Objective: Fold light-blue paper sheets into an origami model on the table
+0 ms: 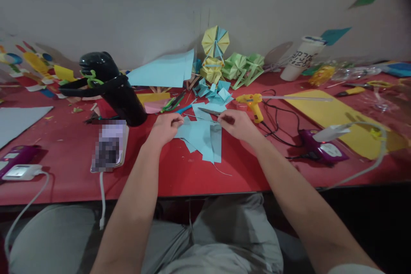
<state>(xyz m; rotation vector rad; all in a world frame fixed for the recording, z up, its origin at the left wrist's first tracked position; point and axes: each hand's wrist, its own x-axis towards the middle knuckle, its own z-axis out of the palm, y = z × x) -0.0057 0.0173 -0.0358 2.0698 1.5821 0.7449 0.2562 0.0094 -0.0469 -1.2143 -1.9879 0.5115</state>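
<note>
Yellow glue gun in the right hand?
No, the yellow glue gun lies on the red table, just beyond the right hand.

Dim light throws soft shadows on the wall (144, 13); fine detail looks hazy.

There are two hands (167, 127) (236, 124), two purple sockets (27, 154) (316, 147), one glue gun (253, 102), one black tumbler (123, 102).
</note>
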